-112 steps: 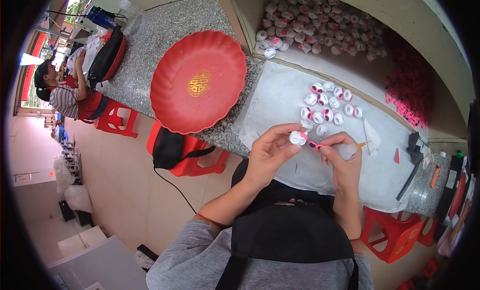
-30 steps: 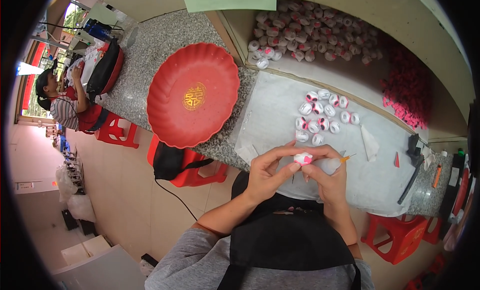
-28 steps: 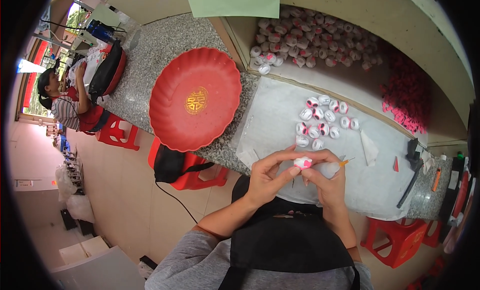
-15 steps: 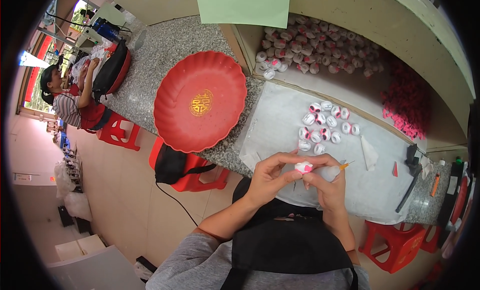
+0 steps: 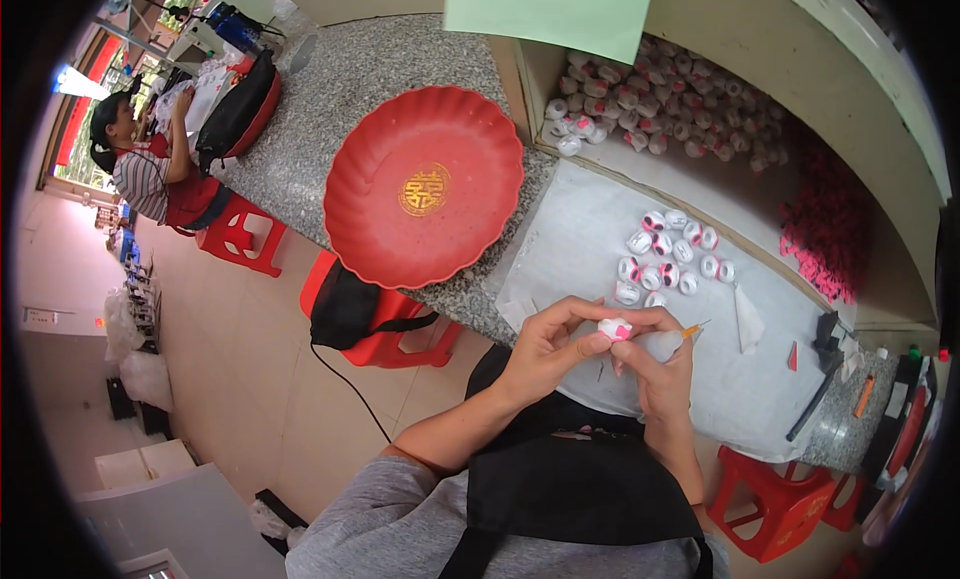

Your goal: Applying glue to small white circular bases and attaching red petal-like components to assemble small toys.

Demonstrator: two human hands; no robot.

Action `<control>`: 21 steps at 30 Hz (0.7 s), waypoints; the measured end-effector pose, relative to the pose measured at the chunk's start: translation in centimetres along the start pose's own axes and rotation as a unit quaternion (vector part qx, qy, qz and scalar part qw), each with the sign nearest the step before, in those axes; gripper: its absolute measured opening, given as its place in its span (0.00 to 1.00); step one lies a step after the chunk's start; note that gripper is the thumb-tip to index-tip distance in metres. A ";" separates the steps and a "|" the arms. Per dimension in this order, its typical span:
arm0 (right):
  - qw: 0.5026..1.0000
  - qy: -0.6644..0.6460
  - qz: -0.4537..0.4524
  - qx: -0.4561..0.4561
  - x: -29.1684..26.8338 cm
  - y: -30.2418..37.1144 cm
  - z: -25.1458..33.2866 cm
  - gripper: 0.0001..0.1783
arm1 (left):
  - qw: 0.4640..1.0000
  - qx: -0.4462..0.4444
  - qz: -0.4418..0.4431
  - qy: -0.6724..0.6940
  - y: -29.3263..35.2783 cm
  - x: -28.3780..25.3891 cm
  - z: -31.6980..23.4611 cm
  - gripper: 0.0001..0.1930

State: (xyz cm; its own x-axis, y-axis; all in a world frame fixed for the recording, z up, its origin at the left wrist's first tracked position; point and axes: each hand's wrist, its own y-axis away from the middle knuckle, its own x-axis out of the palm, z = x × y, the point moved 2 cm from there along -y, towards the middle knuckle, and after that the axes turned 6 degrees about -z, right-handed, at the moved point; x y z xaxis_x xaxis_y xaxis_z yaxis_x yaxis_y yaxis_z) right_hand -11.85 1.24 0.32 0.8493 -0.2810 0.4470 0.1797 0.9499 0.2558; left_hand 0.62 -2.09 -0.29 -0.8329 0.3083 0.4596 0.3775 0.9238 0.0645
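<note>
In the head view, the left hand and right hand meet over the near edge of a white paper sheet on the granite counter. Each grip is closed—thumbs and fingers pinch one small rounded white-and-pink piece between them. The right hand also carries a translucent bottle with an orange needle tip, pointing right. Just beyond lie similar ringed pieces in loose rows; more are heaped on the shelf behind—beside a pink pile. A red scalloped tray stands left.
</note>
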 end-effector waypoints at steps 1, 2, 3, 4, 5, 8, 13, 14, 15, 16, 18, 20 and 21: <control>1.000 0.002 0.008 -0.002 0.1 0.1 0.1 0.13 | 1.000 0.008 -0.003 0.000 0.1 -0.1 0.0 0.11; 1.000 0.008 0.010 -0.005 0.3 0.1 0.2 0.14 | 0.999 0.025 0.011 -0.017 0.1 -0.2 0.0 0.11; 1.000 0.013 0.010 -0.008 0.4 0.3 0.3 0.14 | 0.998 0.040 0.026 -0.035 0.2 -0.3 0.1 0.11; 1.000 0.019 0.014 -0.008 0.2 0.4 0.3 0.14 | 0.996 0.059 0.038 -0.047 0.3 -0.4 0.1 0.12; 1.000 0.021 0.020 -0.011 0.2 0.6 0.2 0.14 | 0.996 0.065 0.037 -0.048 0.6 -0.3 0.0 0.12; 1.000 0.000 0.004 -0.011 -0.1 0.7 -0.1 0.13 | 0.992 0.093 0.044 -0.078 0.8 0.0 0.0 0.12; 1.000 -0.006 0.002 -0.023 -0.2 0.5 -0.1 0.12 | 0.988 0.115 0.049 -0.090 0.7 0.1 0.0 0.12; 1.000 -0.010 0.001 -0.029 -0.2 0.4 -0.1 0.12 | 0.988 0.113 0.054 -0.086 0.5 0.1 0.0 0.12; 1.000 -0.007 0.000 -0.025 -0.2 0.4 -0.2 0.12 | 0.989 0.111 0.051 -0.083 0.5 0.1 0.0 0.12; 1.000 -0.012 0.003 -0.021 -0.2 0.3 -0.2 0.12 | 0.993 0.080 0.044 -0.074 0.6 0.0 0.0 0.13; 1.000 -0.015 0.012 -0.009 -0.2 0.2 -0.1 0.12 | 0.999 0.027 0.040 -0.024 0.6 0.0 -0.2 0.13; 1.000 -0.018 0.015 0.000 -0.3 0.6 0.1 0.12 | 0.999 0.033 0.041 -0.011 0.9 0.0 0.3 0.13; 0.999 -0.026 0.022 0.004 -0.1 0.4 0.0 0.12 | 0.998 0.043 0.043 -0.004 0.7 -0.2 0.3 0.12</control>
State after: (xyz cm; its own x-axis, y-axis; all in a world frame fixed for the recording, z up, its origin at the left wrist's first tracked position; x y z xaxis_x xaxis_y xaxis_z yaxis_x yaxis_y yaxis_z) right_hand -11.86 1.68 0.40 0.8296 -0.2466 0.5010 0.1394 0.9602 0.2418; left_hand 0.95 -1.40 -0.64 -0.8020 0.3895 0.4529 0.4121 0.9096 -0.0524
